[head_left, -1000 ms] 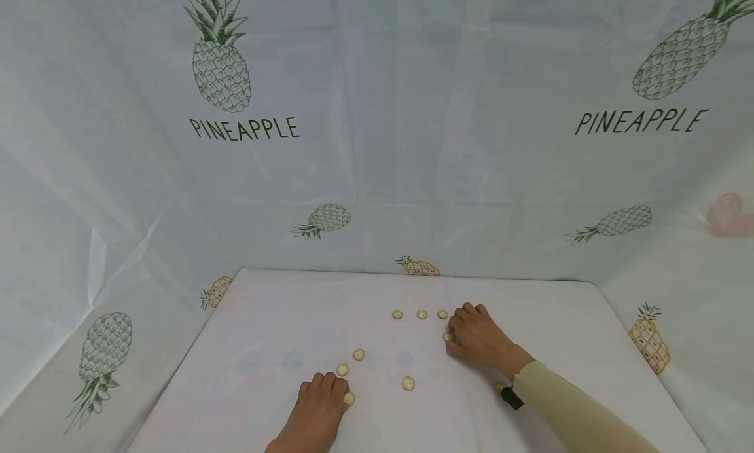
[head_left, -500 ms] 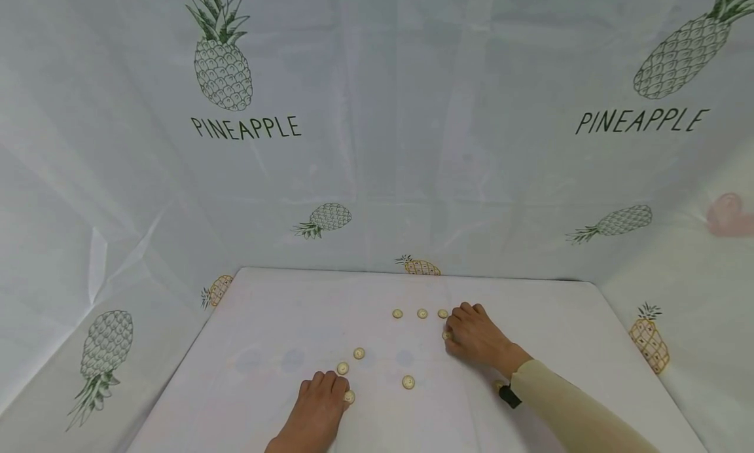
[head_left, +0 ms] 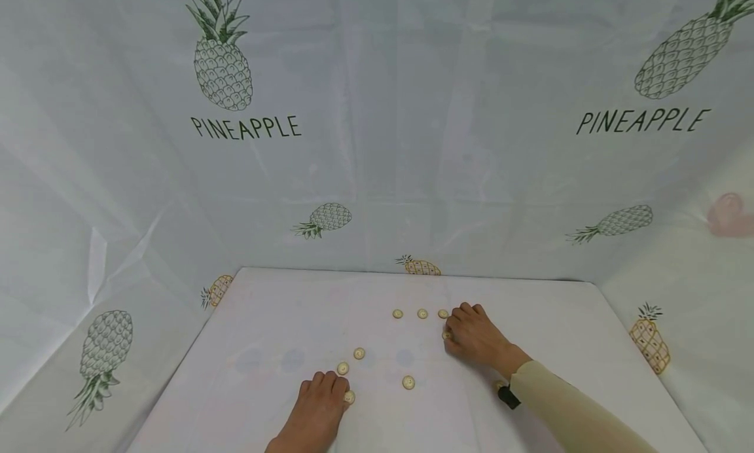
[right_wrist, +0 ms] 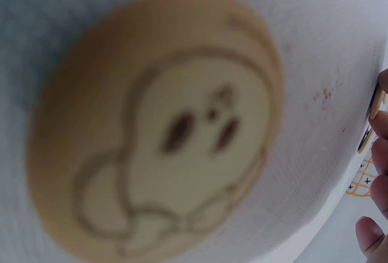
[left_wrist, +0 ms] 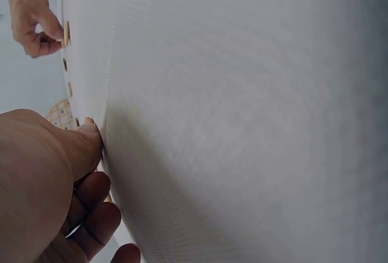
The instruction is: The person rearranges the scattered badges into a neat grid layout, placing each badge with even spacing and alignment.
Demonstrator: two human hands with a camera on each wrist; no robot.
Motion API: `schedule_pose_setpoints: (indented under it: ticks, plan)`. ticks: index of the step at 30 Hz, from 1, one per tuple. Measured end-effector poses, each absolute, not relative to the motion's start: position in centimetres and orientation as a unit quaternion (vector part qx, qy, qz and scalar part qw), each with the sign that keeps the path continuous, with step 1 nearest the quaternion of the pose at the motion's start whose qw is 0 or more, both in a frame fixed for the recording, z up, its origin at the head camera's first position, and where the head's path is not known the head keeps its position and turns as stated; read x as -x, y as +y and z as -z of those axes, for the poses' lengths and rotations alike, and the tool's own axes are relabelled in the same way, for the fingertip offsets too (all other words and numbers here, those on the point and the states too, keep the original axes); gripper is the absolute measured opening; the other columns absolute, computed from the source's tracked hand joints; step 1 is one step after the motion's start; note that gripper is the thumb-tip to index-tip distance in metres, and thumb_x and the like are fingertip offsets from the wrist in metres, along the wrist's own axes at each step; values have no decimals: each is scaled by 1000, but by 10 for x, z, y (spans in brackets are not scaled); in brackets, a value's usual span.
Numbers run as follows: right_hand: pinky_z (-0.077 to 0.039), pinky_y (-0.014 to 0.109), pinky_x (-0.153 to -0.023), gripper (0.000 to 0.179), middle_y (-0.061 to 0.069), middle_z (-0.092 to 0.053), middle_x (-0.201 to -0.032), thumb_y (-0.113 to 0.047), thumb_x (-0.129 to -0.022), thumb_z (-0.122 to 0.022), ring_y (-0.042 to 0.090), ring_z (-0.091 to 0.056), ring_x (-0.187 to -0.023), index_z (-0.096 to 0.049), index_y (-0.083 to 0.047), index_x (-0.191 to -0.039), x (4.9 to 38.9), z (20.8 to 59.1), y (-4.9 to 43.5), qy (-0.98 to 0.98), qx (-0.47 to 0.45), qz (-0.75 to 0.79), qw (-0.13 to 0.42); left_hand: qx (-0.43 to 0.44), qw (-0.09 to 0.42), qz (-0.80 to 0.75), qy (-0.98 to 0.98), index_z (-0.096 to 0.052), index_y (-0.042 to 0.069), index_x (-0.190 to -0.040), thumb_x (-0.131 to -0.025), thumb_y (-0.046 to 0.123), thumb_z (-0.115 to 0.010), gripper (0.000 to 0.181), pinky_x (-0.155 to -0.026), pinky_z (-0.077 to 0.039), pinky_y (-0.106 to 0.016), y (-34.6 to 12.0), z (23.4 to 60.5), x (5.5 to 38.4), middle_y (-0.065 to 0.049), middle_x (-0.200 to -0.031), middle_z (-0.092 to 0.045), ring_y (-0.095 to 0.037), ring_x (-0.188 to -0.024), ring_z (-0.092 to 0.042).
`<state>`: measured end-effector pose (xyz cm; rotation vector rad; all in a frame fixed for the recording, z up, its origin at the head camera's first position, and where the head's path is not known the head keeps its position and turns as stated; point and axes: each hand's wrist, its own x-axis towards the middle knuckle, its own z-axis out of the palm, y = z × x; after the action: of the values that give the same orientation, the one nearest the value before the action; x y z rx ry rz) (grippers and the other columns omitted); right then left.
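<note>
While a pineapple cloth (head_left: 377, 145) is hanging behind the white desk (head_left: 253, 400), the right hand (head_left: 477, 338) is pinching a round piece (head_left: 446, 335) in its fingers, just beside a row of three pieces (head_left: 422, 313). The left hand (head_left: 315, 410) is pinching another piece (head_left: 350, 397) in its fingers, with two more pieces (head_left: 343, 368) lying nearby.

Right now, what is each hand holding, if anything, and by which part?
The left hand pinches a round disc by its edge; the right hand pinches another disc, also by its edge.
</note>
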<state>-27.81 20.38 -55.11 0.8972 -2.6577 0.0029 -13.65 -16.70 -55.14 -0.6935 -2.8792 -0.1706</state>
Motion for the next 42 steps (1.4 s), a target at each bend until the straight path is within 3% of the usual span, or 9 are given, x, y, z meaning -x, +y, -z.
schedule_pose_setpoints:
  ticks: [27,42]
  plan:
    - [-41,41,-82,17,-3,-59,-88,-29,-88,-77,20,-49,-88,-68,-15,-89,275,549,203,-933,-315,-10,175,229,87,51,-968,-63,14,-105,-91,27,-83,28,-72,-42,-38,-167,553,137,3,-95,-53,-14,-86,-43]
    - [-40,43,-85,25,0,-63,-96,-35,-92,-75,20,-45,-88,-70,-11,-97,265,542,208,-947,-281,-4,157,232,93,55,-967,-62,15,-105,-89,28,-84,30,-70,-37,-32,-169,557,137,6,-93,-52,-12,-83,-40]
